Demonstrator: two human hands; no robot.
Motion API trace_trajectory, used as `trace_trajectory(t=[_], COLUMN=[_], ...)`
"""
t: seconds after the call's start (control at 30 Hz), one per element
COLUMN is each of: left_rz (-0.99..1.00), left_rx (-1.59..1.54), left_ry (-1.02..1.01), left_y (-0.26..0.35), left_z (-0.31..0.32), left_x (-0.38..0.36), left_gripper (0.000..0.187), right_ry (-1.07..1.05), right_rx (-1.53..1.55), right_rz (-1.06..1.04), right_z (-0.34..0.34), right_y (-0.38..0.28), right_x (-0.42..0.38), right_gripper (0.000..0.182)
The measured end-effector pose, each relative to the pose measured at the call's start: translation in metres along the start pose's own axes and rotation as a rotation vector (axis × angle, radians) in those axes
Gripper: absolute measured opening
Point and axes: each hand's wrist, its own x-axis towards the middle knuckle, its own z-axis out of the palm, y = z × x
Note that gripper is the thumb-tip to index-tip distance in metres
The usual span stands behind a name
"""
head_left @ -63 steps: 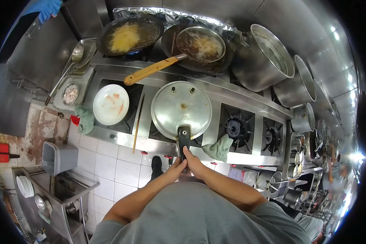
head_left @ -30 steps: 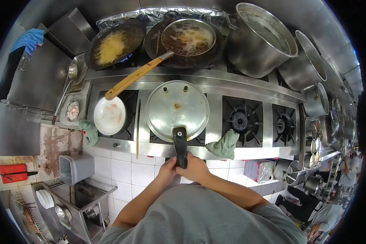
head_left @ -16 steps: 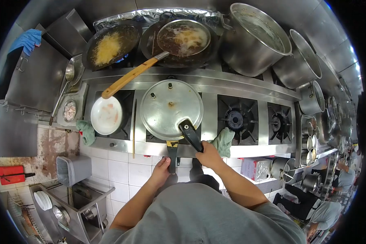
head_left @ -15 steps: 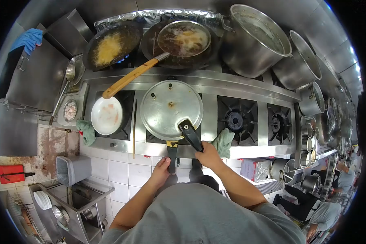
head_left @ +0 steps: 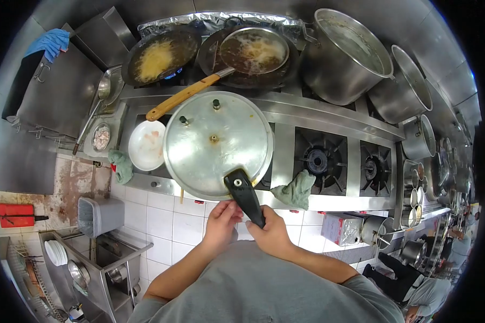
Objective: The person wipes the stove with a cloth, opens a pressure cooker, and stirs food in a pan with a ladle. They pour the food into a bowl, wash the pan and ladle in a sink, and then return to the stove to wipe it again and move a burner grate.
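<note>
Stovetop (head_left: 283, 161) beyond, right hand (head_left: 270, 231) around black handle (head_left: 244, 197).

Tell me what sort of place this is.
Most likely a restaurant kitchen: there is a long steel range with several burners, two woks at the back, and large metal stockpots beside them.

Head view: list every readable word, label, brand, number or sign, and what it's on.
Readable text: none.
Pressure cooker lid: no lettering can be made out.
Black handle: no readable marking.
Red-and-white box below the stove front: any print is too small and blurred to read.
Large pot at the back: no legible label.
</note>
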Motion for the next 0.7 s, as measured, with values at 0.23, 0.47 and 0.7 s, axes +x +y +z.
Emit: trace_trajectory(t=[0.23,0.47,0.7], left_rz=[-0.099,-0.161,-0.144], left_rx=[-0.359,-0.101,0.04], left_ry=[-0.14,0.01,0.038], left_y=[-0.021,-0.03,-0.037], left_z=[-0.011,-0.04,-0.066], left_x=[0.002,-0.025,-0.043], left_gripper=[0.021,0.019,0.017], right_ry=[0.018,-0.132,-0.003], right_rx=[0.087,0.228,0.059], right_rz=[0.013,0.078,-0.007], right_z=[-0.004,-0.027,-0.032], right_y=[0.002,0.046,0.05], right_x=[-0.012,-0.001,-0.009], right_gripper=[0.033,0.027,0.022])
